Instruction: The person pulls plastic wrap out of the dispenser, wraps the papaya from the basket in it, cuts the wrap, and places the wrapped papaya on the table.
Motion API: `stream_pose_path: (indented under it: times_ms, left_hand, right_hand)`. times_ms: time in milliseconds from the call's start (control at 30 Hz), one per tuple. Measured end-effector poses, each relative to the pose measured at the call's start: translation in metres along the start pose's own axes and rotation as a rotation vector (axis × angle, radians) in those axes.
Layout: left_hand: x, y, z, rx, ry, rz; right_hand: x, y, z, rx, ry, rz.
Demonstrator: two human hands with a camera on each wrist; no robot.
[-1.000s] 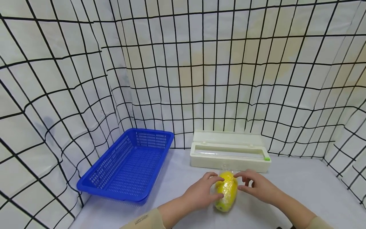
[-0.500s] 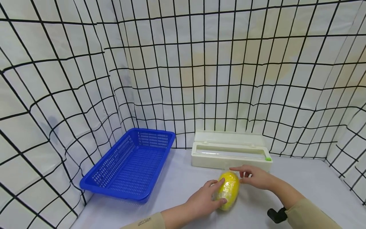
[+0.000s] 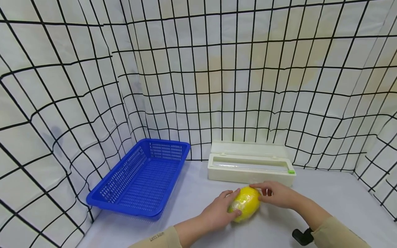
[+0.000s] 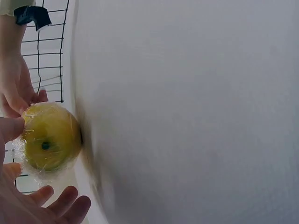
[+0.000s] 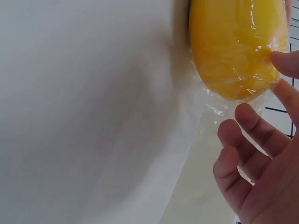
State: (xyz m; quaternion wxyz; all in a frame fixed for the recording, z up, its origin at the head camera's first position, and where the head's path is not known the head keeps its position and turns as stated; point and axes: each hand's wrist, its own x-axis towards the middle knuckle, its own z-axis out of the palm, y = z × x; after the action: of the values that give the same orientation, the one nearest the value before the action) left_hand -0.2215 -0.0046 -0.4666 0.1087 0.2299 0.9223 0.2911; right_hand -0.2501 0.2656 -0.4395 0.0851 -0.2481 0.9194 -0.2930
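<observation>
A long yellow fruit [image 3: 248, 205], papaya-like and wrapped in clear cling film, lies tilted on the white-covered table. My left hand [image 3: 217, 214] holds its near left side between thumb and fingers. At its far right end, my right hand [image 3: 279, 195] has thumb and index fingertip on the wrapped surface. In the right wrist view the right thumb [image 5: 287, 63] presses on the film and the other fingers curl beside it. The left wrist view shows the fruit's greenish end [image 4: 49, 140] with a dark stem spot and loose crinkled film around it.
Behind the hands stands a cream cling film dispenser [image 3: 251, 176], lid raised, with a roll [image 3: 249, 167] inside. A blue perforated basket [image 3: 93, 199] sits on the left. Black-gridded white cloth walls [image 3: 198, 82] surround the table. A black wrist mount [image 3: 302, 237] is by the right sleeve.
The fruit has turned, its far end swinging right and near end going left. The right hand has moved up to the far end, and the film tail there no longer sticks out.
</observation>
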Motion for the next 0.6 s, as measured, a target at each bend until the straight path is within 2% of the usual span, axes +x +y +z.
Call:
stream_pose_path:
  times_ms: [200, 367, 467, 600]
  left_hand:
    - [0.003, -0.009, -0.003, -0.056, 0.092, -0.034]
    - [0.004, -0.014, -0.007, -0.056, 0.158, -0.003]
    - [0.006, -0.015, -0.009, -0.031, 0.166, 0.011]
    - [0.009, -0.015, -0.010, -0.029, 0.133, 0.012]
  right_hand:
    - [-0.009, -0.008, -0.002, -0.091, -0.002, 0.075]
    - [-0.016, -0.016, -0.003, -0.188, 0.010, 0.127]
    - [-0.018, -0.021, -0.003, -0.238, 0.028, 0.161]
    - [-0.021, -0.029, -0.004, -0.273, 0.038, 0.183]
